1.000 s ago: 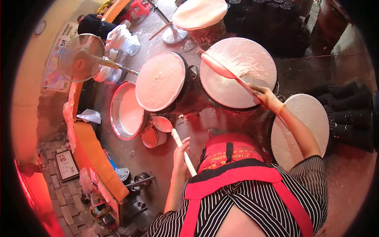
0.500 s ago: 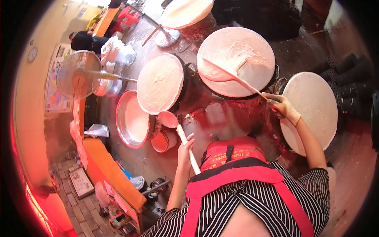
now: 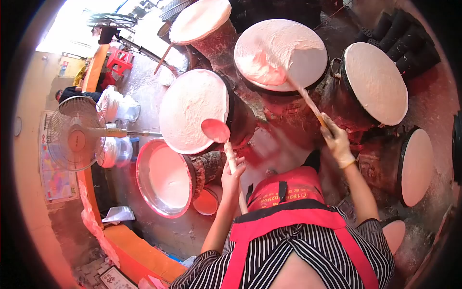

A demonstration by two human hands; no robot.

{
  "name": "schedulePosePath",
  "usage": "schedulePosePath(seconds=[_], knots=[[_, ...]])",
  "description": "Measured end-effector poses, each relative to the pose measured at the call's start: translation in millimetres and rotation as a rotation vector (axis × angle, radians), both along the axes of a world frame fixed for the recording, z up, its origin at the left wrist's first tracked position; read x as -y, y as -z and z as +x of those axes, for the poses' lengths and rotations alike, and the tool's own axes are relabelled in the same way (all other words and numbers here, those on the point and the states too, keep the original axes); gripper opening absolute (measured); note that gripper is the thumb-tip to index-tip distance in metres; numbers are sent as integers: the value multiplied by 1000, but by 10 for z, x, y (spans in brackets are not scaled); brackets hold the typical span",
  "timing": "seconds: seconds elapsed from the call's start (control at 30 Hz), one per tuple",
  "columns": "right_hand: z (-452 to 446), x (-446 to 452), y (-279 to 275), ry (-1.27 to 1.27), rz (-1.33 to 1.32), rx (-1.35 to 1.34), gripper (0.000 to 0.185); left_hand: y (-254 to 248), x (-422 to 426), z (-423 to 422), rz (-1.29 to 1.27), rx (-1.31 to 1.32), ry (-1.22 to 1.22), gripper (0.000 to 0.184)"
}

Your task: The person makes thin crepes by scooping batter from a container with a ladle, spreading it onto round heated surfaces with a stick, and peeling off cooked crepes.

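My left hand (image 3: pixel 232 174) is closed around the pale handle of a ladle (image 3: pixel 215 130), whose bowl hangs over the near edge of the left round griddle (image 3: pixel 190 108), covered with pale batter. In my right hand (image 3: pixel 338 145), which wears a light glove, is a long wooden spreader (image 3: pixel 308 99). Its far end, blurred by motion, lies over the pale batter (image 3: pixel 269 41) on the middle round griddle (image 3: pixel 310 67). Batter covers the left part of that griddle, and a smoother area shows at its right.
A wide metal basin (image 3: pixel 140 180) of white batter stands at the left, beside a small red bucket (image 3: pixel 206 202). More round griddles (image 3: pixel 376 82) curve round to the right. A standing fan (image 3: pixel 76 137) is at far left, and black cylinders (image 3: pixel 404 43) are stacked at upper right.
My view has turned, showing more griddles at the right. The ladle bowl is now over the left griddle rather than beside it. The spreader has swung, and the batter's outline has changed.
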State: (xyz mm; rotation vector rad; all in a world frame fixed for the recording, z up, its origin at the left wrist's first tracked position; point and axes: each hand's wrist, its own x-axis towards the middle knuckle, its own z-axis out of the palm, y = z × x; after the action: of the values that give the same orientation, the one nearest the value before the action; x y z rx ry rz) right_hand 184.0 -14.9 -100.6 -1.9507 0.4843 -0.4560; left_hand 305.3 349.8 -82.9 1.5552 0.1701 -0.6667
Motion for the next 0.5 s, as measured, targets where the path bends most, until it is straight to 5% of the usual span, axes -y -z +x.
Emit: schedulePosePath(seconds=[0.07, 0.1, 0.3, 0.4, 0.5], knots=[[518, -591, 207, 91, 53, 211, 50, 47, -406, -174, 50, 0, -49, 52], [921, -826, 48, 90, -121, 135, 53, -43, -551, -270, 63, -16, -82, 50], [3439, -1647, 928, 230, 224, 62, 44, 92, -1443, -761, 124, 2, -225, 48], [3221, -1808, 625, 399, 161, -89, 44, -81, -1468, -890, 139, -21, -284, 53], [2719, -1811, 953, 446, 69, 244, 47, -79, -1479, -935, 73, -75, -273, 51]])
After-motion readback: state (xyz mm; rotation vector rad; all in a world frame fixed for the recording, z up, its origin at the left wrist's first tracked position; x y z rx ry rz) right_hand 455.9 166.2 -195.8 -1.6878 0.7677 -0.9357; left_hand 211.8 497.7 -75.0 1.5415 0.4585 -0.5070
